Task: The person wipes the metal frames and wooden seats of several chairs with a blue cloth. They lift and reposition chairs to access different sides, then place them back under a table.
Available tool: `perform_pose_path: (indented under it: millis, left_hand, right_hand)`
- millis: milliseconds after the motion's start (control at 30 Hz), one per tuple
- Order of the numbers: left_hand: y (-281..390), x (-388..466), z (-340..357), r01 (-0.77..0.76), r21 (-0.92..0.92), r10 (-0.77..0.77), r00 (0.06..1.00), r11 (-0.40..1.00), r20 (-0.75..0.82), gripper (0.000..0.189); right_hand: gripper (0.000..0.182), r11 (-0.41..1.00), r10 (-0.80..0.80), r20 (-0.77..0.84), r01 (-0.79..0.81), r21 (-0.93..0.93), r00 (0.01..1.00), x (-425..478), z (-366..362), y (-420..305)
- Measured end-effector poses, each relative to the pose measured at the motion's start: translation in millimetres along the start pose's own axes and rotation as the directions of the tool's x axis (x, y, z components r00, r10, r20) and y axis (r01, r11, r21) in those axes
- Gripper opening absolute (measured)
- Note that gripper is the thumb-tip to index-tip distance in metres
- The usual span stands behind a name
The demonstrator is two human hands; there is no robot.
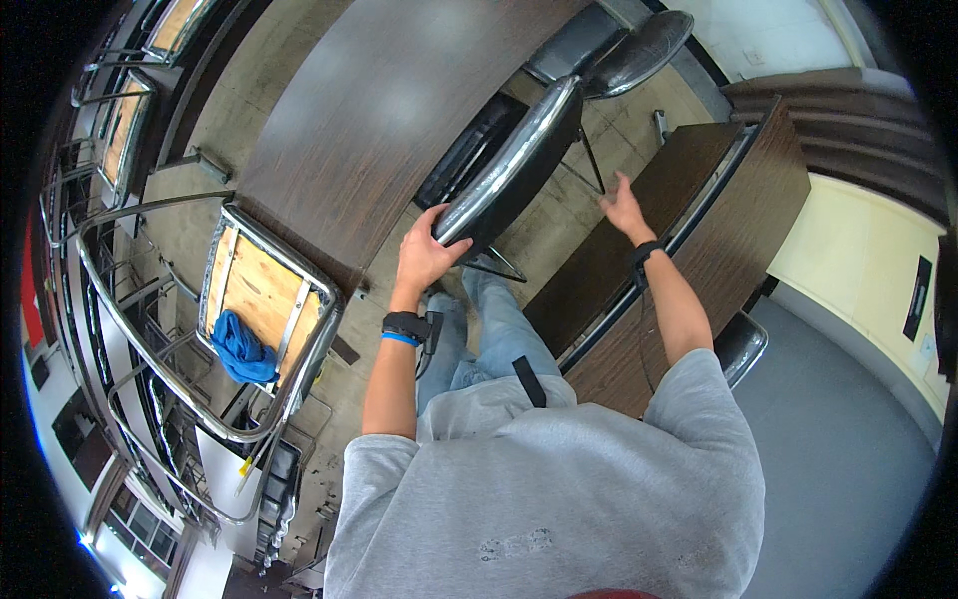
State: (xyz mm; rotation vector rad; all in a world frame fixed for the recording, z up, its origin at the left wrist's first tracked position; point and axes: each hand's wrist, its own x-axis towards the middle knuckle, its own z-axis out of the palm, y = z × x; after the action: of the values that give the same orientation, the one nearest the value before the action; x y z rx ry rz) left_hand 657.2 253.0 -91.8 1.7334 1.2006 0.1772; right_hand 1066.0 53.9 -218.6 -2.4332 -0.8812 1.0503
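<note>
A black padded chair backrest (516, 168) with a shiny top edge stands before me, beside the dark wood-grain table (359, 97). My left hand (428, 253) grips its near end, thumb on one side and fingers on the other. Apart from the chair, my right hand (626, 208) hangs in the air with fingers spread and nothing in it. Behind the backrest shows part of a black seat (475, 150). Thin dark metal chair legs (591, 161) reach down to the tiled floor.
An upturned chair (262, 292) with a plywood underside and chrome frame rests at the table's left end, holding a blue cloth (243, 348). Another black chair (640, 52) stands beyond. A second wood-grain table (718, 195) lies close on my right. More upturned chairs (123, 135) line the left.
</note>
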Motion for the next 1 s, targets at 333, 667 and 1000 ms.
perform_pose_path:
  millis: [333, 667, 1000]
  left_hand:
    - [1.2, -8.5, 4.7, -0.035, 0.008, 0.035, 0.999, 0.999, 0.013, 0.071]
    - [-7.7, -1.8, -12.1, -0.106, -0.003, 0.105, 0.994, 0.994, -0.027, 0.068]
    - [-25.5, -3.6, -18.8, -0.37, -0.131, 0.336, 0.915, 0.92, -0.225, 0.06]
  right_hand:
    - [0.094, 0.86, -0.51, -0.222, 0.489, -0.145, 0.831, -63.2, 18.6, -171.8]
    - [0.095, 0.803, -0.542, -0.165, 0.449, -0.393, 0.824, -51.3, -7.5, -248.5]
    - [0.079, 0.763, -0.489, -0.079, 0.382, -0.521, 0.869, -36.7, -14.4, -273.4]
